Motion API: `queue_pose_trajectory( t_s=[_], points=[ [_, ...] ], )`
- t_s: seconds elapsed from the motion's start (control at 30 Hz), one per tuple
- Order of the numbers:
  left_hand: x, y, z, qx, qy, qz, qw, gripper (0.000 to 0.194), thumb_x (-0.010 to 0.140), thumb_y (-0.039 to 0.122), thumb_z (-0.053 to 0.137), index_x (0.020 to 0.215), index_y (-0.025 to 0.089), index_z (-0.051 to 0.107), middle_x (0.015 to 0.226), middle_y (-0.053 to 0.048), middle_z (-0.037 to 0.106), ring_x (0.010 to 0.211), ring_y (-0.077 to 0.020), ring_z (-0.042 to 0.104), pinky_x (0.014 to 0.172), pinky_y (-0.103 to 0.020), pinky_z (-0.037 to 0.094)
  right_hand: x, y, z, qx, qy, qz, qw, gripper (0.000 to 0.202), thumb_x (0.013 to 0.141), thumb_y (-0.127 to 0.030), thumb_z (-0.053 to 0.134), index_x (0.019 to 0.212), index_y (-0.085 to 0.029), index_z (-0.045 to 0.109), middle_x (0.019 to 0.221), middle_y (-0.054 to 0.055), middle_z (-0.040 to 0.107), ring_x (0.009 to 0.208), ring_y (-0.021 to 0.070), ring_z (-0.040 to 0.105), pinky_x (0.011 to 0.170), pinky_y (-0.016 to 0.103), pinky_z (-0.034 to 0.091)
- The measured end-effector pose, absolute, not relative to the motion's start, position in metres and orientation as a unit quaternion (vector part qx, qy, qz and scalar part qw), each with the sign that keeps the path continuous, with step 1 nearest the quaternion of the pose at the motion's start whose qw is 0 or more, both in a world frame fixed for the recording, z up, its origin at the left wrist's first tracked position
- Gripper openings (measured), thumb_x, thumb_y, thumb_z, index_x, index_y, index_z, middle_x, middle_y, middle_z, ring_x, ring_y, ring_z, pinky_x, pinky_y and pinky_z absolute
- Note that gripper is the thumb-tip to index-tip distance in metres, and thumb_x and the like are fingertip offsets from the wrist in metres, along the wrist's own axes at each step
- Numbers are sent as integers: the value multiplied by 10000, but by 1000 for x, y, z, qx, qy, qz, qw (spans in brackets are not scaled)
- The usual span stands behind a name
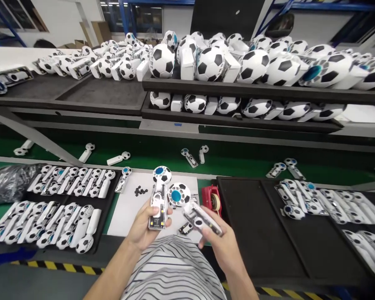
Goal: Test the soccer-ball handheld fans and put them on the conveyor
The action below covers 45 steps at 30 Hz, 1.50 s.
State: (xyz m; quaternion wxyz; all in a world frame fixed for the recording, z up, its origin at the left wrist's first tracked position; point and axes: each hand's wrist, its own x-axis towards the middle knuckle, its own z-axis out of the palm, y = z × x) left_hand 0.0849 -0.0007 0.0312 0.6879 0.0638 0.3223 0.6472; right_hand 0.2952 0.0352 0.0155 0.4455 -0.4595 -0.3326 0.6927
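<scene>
My left hand point(143, 228) grips a soccer-ball-headed handheld device point(158, 195) by its clear handle, thumb on the front; a blue disc shows in its round head. A second device point(203, 220) of the same kind, also with a blue disc and a circuit board visible in the handle, lies tilted in my right hand point(220, 239). The two heads are side by side and may touch. Beneath them is a white sheet point(121, 214) with small black pieces point(140, 191) on it. Part of another device point(185, 228) shows between my hands.
A red tape dispenser point(210, 199) stands right of the sheet, beside a black tray point(246, 225). More devices fill the left tray point(58, 199). A plastic bag point(11, 183) lies far left. Several devices sit on the green belt point(153, 152); shelf trays point(103, 93) above hold many more.
</scene>
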Motion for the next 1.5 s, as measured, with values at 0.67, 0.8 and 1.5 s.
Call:
queue_pose_trajectory(
  t_s=[0.67,0.8,1.5],
  points=[
    [82,9,63,231,280,634,683,388,818,104,621,1186,206,549,1248,-118,603,731,-130,575,547,-253,493,304,26,51,-190,-249,893,325,526,794,-329,781,1254,-188,567,1052,122,734,733,257,754,624,336,595],
    [88,10,77,260,264,597,711,411,812,180,677,1197,174,533,860,-56,648,651,-135,587,536,-244,489,302,36,68,-185,-265,892,317,504,784,-321,795,1231,-199,596,1009,108,755,801,261,757,684,320,582],
    [111,7,101,326,316,552,699,580,782,204,756,1287,195,471,895,-54,646,734,-170,652,669,-282,500,300,51,75,-239,-381,796,405,383,924,-272,627,1291,-240,522,951,54,657,777,188,642,719,328,523]
  ],
)
